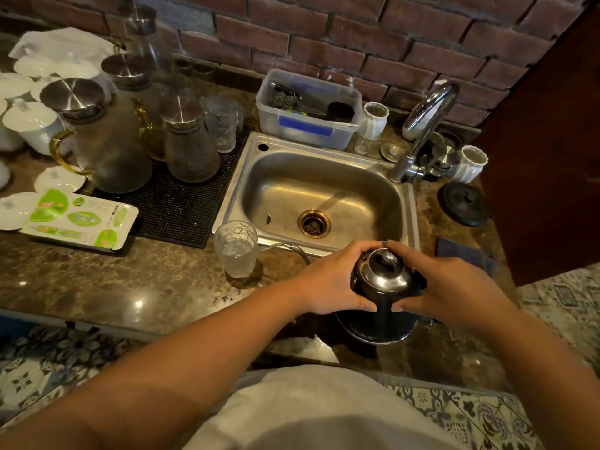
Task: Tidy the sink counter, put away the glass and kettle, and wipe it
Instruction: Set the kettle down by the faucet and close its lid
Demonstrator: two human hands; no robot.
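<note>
A black kettle (381,287) with a shiny steel lid stands on its round black base (380,332) at the counter's front edge, just in front of the steel sink (324,196). My left hand (331,280) grips its left side and my right hand (451,287) its right side, thumbs toward me. A clear patterned glass (237,248) stands upright on the brown marble counter (113,287), left of my left hand and apart from it. A dark blue cloth (461,253) lies right of the sink, beyond my right hand.
Several glass jugs (107,141) with steel lids stand on a black mat (181,206) left of the sink. A green-and-white packet (78,222) and white dishes (32,121) lie farther left. A plastic tub (308,108), tap (422,125), white cups (470,164) and black lid (464,203) surround the sink.
</note>
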